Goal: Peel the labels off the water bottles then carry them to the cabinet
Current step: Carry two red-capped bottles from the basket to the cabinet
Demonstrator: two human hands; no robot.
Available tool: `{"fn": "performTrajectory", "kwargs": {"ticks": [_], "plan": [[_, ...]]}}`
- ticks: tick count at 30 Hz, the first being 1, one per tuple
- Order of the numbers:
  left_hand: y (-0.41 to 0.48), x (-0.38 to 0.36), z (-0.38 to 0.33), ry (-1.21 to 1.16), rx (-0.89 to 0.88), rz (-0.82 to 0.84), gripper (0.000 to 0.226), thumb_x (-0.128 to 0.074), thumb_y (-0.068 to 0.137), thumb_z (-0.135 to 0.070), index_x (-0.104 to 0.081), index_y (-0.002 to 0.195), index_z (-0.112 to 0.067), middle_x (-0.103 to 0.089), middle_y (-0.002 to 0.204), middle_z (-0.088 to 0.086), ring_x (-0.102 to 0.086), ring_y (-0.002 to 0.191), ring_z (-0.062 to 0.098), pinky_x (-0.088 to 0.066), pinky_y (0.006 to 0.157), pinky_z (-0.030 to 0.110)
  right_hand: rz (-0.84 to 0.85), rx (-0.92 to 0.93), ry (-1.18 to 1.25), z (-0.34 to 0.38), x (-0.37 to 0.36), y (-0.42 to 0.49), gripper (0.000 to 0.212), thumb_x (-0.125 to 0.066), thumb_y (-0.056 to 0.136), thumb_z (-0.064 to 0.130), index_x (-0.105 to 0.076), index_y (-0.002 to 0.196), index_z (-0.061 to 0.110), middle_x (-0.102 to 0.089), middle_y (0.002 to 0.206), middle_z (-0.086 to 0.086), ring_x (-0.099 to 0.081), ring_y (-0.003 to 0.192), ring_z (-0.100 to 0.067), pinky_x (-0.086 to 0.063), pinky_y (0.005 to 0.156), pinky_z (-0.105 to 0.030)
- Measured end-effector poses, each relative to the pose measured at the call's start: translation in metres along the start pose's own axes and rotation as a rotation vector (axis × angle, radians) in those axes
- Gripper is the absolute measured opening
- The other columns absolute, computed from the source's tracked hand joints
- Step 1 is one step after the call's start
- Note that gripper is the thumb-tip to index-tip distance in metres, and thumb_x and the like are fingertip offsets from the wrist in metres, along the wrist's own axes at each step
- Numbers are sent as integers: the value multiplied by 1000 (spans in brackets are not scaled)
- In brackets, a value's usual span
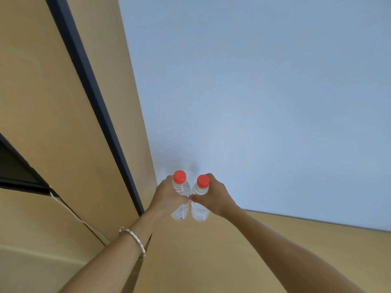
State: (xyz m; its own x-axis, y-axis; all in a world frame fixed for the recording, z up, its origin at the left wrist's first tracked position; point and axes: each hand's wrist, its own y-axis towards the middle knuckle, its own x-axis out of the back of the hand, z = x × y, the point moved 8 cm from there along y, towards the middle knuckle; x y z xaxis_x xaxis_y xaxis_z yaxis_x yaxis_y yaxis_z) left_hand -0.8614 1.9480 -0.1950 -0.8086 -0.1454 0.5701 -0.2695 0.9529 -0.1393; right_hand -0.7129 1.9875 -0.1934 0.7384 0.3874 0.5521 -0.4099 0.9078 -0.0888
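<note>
The left hand (pixel 167 196) grips the left bottle (pixel 181 209) and the right hand (pixel 214 195) grips the right bottle (pixel 200 211). Both bottles are clear, red-capped and upright, side by side near the far edge of the tan surface (pixel 211 261).

Both arms bare, uncovered from fingers (pixel 182 199) back to frame edge. L hand (pixel 167 195): thin silvery metal bangle (pixel 133 240) round the wrist, well behind the fingers, loose fit, w/ bright glints on its rim. R hand (pixel 215 196) & wrist: plain, bare.
</note>
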Motion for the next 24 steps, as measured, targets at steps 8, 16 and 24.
{"fn": "performTrajectory", "kwargs": {"ticks": [8, 16, 24], "plan": [[19, -19, 35, 73, -90, 133, 12, -57, 65, -5, -46, 66, -10, -46, 59, -2, -44, 55, 14, -35, 54, 24, -117, -114, 68, -33, -31, 11, 41, -74, 72, 31, -46, 101, 34, -57, 97, 13, -55, 85, 2, -38, 66, -14], [40, -13, 49, -13, -64, 143, 20, -62, 68, -9, -48, 81, -16, -51, 69, -5, -52, 65, 14, -41, 60, 28, -81, -119, 33, -30, -44, 34, 46, -72, 73, 33, -43, 109, 36, -55, 100, 16, -52, 89, 3, -37, 67, -14], [54, -15, 37, -20, -129, 223, 23, -59, 66, 0, -41, 68, -14, -44, 61, -1, -44, 59, 16, -36, 60, 31, -41, -74, 6, -25, -42, 43, 47, -72, 75, 29, -41, 111, 33, -55, 103, 11, -54, 92, -7, -37, 68, -14]]}}
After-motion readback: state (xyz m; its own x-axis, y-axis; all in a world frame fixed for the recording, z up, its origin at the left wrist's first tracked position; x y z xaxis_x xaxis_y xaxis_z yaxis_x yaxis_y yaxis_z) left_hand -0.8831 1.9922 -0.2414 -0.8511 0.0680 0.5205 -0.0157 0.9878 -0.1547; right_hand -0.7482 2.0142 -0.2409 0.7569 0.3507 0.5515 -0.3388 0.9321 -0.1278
